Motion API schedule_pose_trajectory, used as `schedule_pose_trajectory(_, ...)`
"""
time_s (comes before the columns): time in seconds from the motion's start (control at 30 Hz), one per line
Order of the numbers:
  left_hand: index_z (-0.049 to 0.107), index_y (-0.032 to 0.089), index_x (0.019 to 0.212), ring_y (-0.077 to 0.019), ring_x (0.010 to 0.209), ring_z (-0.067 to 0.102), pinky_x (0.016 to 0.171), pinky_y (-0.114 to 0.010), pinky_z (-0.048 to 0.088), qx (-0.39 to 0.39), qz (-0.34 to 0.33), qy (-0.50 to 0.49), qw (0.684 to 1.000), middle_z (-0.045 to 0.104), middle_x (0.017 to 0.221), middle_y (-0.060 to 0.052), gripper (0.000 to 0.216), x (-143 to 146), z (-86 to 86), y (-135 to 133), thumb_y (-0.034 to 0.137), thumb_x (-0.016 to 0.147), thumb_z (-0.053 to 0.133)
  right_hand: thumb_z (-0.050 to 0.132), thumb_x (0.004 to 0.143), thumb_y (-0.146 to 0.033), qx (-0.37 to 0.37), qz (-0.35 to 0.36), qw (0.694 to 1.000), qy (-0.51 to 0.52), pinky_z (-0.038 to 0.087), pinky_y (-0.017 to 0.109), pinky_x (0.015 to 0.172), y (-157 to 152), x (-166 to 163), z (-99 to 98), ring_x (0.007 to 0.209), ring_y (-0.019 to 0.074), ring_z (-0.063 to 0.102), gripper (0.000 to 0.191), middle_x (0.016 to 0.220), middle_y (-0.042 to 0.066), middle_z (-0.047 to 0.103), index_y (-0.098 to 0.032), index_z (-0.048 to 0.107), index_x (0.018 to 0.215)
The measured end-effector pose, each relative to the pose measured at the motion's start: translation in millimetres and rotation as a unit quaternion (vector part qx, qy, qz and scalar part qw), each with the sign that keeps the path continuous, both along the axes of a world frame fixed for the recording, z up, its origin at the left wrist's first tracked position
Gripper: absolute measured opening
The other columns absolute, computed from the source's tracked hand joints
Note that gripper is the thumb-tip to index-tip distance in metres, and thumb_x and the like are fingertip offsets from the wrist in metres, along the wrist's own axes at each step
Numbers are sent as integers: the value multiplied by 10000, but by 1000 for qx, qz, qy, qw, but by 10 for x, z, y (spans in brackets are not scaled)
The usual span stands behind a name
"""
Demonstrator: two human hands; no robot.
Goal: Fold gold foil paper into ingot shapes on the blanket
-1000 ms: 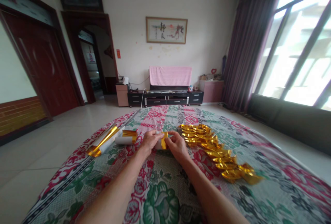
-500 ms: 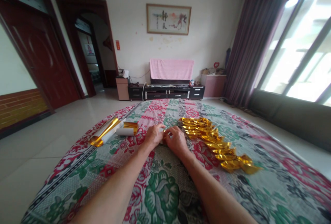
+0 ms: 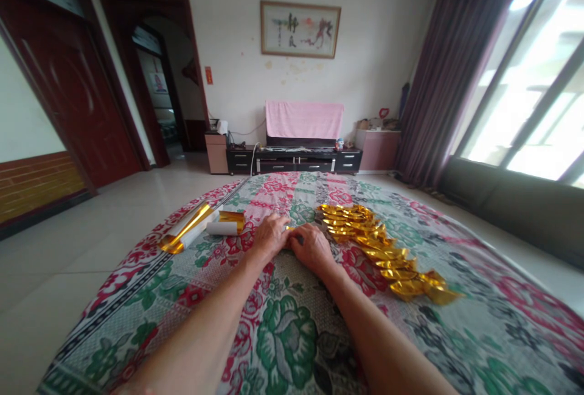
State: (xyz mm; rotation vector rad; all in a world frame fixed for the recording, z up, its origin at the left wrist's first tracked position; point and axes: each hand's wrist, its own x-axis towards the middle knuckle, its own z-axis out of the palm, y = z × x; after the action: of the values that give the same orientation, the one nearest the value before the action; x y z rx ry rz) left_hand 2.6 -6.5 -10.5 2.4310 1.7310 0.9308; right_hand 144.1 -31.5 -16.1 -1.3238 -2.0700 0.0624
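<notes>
My left hand (image 3: pixel 272 234) and my right hand (image 3: pixel 311 247) lie side by side on a floral blanket (image 3: pixel 292 334), fingers curled down over a small piece of gold foil paper (image 3: pixel 288 228). Only a sliver of the gold shows between the two hands; the rest is hidden under the fingers. Just right of my right hand runs a long row of folded gold paper pieces (image 3: pixel 378 250). To the left of my left hand lie a white-and-gold rolled sheet (image 3: pixel 223 225) and a longer stack of gold foil sheets (image 3: pixel 185 234).
The blanket is spread on a pale tiled floor (image 3: pixel 68 261). A dark TV cabinet (image 3: pixel 294 160) with a pink cloth over it stands at the far wall. Dark red doors are on the left, a curtain and big windows on the right.
My hands have lowered and closed over the gold paper, pressing it to the blanket; a second ago its gold face showed between my fingers. The view has tilted slightly.
</notes>
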Motion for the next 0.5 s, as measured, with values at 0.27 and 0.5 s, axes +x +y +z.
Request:
schedule_pose_trajectory(0.27,696,206,825,-182,912,525,856,-314,376,0,-83,29,996,626,893,-54,224,-76,-29,71,260,814,478,489,771,-203,12,11,1000,-16,370,237,778,17,-7,-25,812,154,527,182,811,46,610,-205,671,781)
schedule_pose_trajectory(0.5,684,227,920,-178,939,531,872,-307,374,-15,-109,25,994,625,955,-52,238,-124,-46,91,233,812,472,508,768,-201,11,22,1000,-17,365,244,794,8,6,-20,839,157,532,186,845,42,621,-225,680,833)
